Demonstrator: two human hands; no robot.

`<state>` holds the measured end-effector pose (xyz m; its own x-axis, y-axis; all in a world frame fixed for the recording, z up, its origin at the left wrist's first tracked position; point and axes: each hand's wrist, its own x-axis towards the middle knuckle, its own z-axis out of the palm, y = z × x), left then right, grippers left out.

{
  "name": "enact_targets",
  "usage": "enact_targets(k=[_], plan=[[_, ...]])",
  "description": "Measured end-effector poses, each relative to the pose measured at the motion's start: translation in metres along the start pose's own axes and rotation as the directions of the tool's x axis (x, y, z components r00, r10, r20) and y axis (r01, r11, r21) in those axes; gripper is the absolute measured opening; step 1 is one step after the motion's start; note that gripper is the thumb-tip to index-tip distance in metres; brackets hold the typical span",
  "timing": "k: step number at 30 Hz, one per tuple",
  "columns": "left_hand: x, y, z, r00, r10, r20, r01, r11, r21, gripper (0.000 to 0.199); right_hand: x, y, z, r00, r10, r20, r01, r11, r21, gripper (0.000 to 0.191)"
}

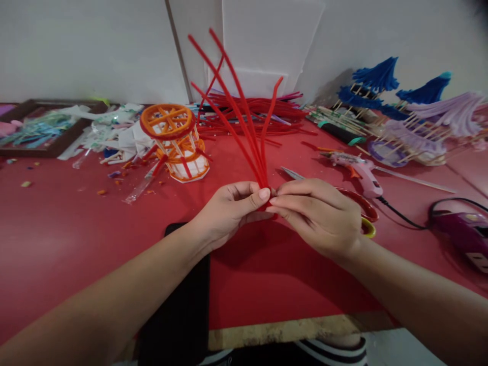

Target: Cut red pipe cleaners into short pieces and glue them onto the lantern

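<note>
Several long red pipe cleaners [249,137] rise in a fan from between my hands, gathered at their lower ends. My left hand [240,206] pinches that gathered end between thumb and fingers. From the other side, my right hand [318,211] has its thumb and fingertips closed on the same end, touching my left fingertips. Their lowest tips are hidden by my fingers. Beneath my right hand lie scissors [368,227] with red and yellow handles, partly covered. A round orange and red pipe-cleaner frame [170,122] with pale sticks stands at the left behind my hands.
Loose red pipe cleaners [236,114] lie heaped at the back. A pink glue gun [360,173] rests on the red table [247,290] at right, its cord running rightward. Blue and lilac roofed models [423,112] stand beyond. A dark phone-like slab [179,310] lies under my left forearm.
</note>
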<state>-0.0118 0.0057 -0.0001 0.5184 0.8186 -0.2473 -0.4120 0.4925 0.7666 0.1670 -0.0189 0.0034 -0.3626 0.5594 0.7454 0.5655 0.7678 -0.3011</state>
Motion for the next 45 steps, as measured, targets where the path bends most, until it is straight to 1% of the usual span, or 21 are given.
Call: enact_targets(k=[4,7,9,11,12,13,15,16,17,18,19,20,21,23,25,27,29,32,36,41,45], plan=[[0.000,0.000,-0.001,1.000,-0.020,0.010,0.019,1.000,0.023,0.029,-0.002,-0.001,0.002,1.000,0.030,-0.001,-0.030,1.000,-0.006,0.014],[0.000,0.000,-0.001,1.000,-0.012,0.008,0.012,1.000,0.024,0.028,0.000,-0.002,0.004,0.996,0.085,-0.025,-0.085,0.996,-0.001,0.008],[0.000,-0.001,-0.001,1.000,0.016,-0.013,-0.016,0.999,0.034,0.029,0.002,-0.004,0.004,0.986,0.168,-0.023,-0.167,0.985,0.044,0.004],[0.000,-0.001,-0.001,0.997,0.073,-0.033,-0.071,0.995,0.068,0.031,0.004,-0.005,0.006,0.953,0.300,0.049,-0.304,0.940,0.154,0.006],[0.000,-0.002,-0.002,0.994,0.103,-0.022,-0.101,0.991,0.090,0.031,0.004,-0.005,0.007,0.919,0.376,0.119,-0.394,0.887,0.241,0.009],[0.000,-0.002,-0.002,0.992,0.124,0.003,-0.123,0.987,0.105,0.031,0.004,-0.006,0.008,0.874,0.441,0.204,-0.486,0.804,0.342,0.013],[0.001,-0.002,-0.003,0.988,0.132,0.078,-0.140,0.984,0.107,0.030,0.003,-0.006,0.011,0.773,0.513,0.372,-0.630,0.561,0.536,0.022],[0.001,-0.002,-0.003,0.985,0.125,0.116,-0.137,0.986,0.098,0.029,0.003,-0.007,0.013,0.733,0.523,0.435,-0.668,0.429,0.608,0.026],[0.001,-0.002,-0.003,0.982,0.119,0.145,-0.132,0.987,0.087,0.028,0.002,-0.007,0.015,0.705,0.526,0.476,-0.682,0.319,0.658,0.029],[0.001,-0.001,-0.003,0.980,0.114,0.163,-0.127,0.989,0.077,0.028,0.002,-0.007,0.017,0.687,0.532,0.494,-0.683,0.243,0.689,0.029],[0.001,-0.001,-0.003,0.978,0.112,0.176,-0.126,0.990,0.069,0.027,0.001,-0.008,0.018,0.677,0.542,0.498,-0.679,0.199,0.707,0.027],[0.000,-0.001,-0.002,0.977,0.108,0.185,-0.122,0.990,0.065,0.026,0.001,-0.008,0.019,0.674,0.553,0.490,-0.673,0.185,0.717,0.025],[0.000,-0.001,-0.001,0.977,0.101,0.186,-0.114,0.992,0.061,0.026,0.001,-0.009,0.019,0.678,0.562,0.474,-0.666,0.196,0.720,0.024],[0.000,-0.002,0.000,0.985,0.086,0.151,-0.095,0.994,0.050,0.026,0.001,-0.010,0.019,0.696,0.585,0.417,-0.656,0.281,0.700,0.023],[0.001,-0.002,0.001,0.994,0.087,0.071,-0.091,0.994,0.059,0.024,0.002,-0.011,0.018,0.716,0.613,0.334,-0.655,0.426,0.624,0.024],[0.002,-0.004,0.001,0.992,0.123,-0.033,-0.119,0.988,0.095,0.022,0.003,-0.011,0.017,0.738,0.625,0.256,-0.654,0.568,0.500,0.024],[0.003,-0.005,0.001,0.973,0.186,-0.134,-0.167,0.976,0.140,0.026,0.004,-0.011,0.017,0.760,0.618,0.201,-0.640,0.660,0.393,0.023],[0.003,-0.008,0.000,0.938,0.275,-0.211,-0.232,0.951,0.207,0.040,0.003,-0.009,0.018,0.791,0.593,0.149,-0.606,0.731,0.313,0.021],[0.002,-0.009,-0.001,0.923,0.348,-0.166,-0.297,0.916,0.271,0.035,0.001,-0.007,0.018,0.833,0.534,0.144,-0.553,0.792,0.258,0.022],[0.002,-0.008,-0.003,0.926,0.353,-0.135,-0.306,0.910,0.280,0.028,-0.001,-0.005,0.019,0.881,0.448,0.149,-0.471,0.860,0.197,0.021],[0.003,-0.007,-0.003,0.929,0.330,-0.167,-0.278,0.921,0.274,0.036,-0.003,0.001,0.019,0.948,0.291,0.130,-0.302,0.950,0.082,0.016]])
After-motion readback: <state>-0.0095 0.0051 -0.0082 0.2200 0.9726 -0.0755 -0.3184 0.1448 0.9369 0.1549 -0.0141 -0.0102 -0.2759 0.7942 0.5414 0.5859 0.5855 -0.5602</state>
